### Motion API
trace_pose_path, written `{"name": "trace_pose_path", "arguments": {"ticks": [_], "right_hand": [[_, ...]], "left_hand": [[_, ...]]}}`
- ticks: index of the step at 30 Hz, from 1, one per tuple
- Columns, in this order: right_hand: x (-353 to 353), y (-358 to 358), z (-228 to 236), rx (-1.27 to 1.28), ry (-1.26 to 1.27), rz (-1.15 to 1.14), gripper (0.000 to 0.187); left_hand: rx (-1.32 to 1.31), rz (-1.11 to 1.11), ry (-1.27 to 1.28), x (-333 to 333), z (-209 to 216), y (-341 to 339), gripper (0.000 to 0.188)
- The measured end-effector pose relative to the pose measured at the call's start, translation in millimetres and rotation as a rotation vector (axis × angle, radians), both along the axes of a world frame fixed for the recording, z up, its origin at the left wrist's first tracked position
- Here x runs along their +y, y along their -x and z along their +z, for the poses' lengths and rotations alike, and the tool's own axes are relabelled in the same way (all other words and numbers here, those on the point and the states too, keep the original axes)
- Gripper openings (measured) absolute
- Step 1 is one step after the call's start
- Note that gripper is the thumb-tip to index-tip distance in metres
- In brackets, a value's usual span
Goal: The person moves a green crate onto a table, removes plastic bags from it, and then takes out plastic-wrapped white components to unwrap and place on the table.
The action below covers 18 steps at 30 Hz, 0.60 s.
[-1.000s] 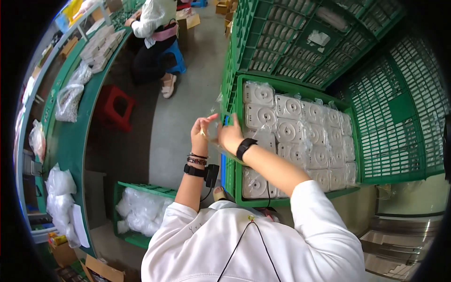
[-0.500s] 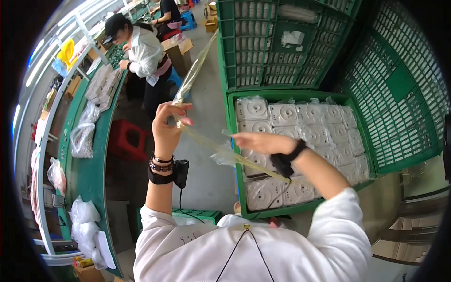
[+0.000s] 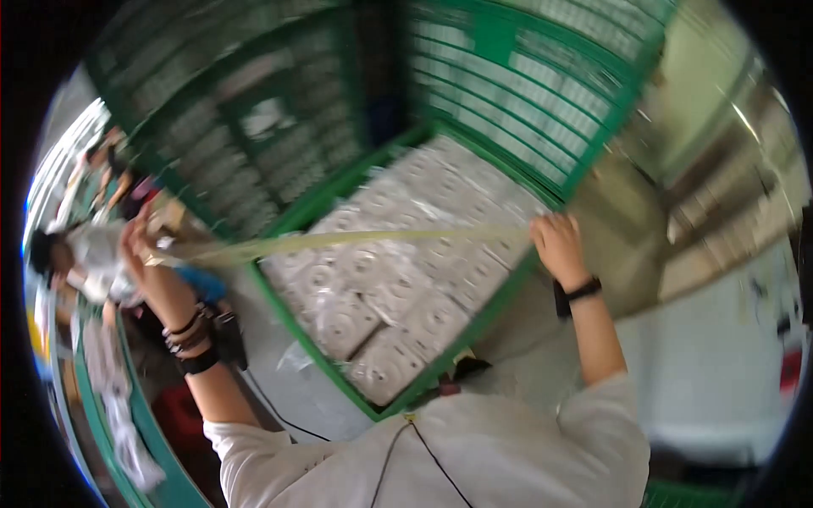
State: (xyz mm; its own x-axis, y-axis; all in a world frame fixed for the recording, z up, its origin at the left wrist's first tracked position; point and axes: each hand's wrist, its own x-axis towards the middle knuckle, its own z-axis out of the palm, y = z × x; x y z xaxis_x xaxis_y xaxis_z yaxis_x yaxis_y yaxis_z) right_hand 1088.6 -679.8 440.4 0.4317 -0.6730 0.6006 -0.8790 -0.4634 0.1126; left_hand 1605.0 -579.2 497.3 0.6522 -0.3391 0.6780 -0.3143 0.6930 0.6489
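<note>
A long strip of yellowish see-through tape (image 3: 356, 241) is pulled nearly straight across the top of a green plastic crate (image 3: 279, 309). My left hand (image 3: 144, 245), blurred by motion, is closed on the strip at the far left. At the crate's right corner, my right hand (image 3: 556, 244) grips the other end with its fingers bent down. Under the strip, the crate is filled with rows of white square parts (image 3: 339, 322), each with a round centre and wrapped in clear plastic.
Tall stacked green crates (image 3: 271, 144) stand behind at the left, and another slatted green crate (image 3: 525, 76) behind at the right. On the left is a green workbench (image 3: 157, 432) with a person (image 3: 93, 254) beside it. Pale boxes (image 3: 711, 245) line the right side.
The view has turned right, so the filled crate now lies in the middle. My right hand has moved away from my left, drawing the strip out over the crate.
</note>
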Motion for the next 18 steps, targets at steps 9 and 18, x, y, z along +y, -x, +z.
{"name": "trace_pose_path", "arguments": {"ticks": [9,18], "right_hand": [[-13,251,23,-0.813,0.246,-0.199,0.013],[-7,218,89,-1.058,0.268,-0.098,0.016]], "left_hand": [[-0.572,0.006,-0.277,-92,-56,62,0.026],[-0.222,0.245,-0.412,-98,-14,3,0.023]]}}
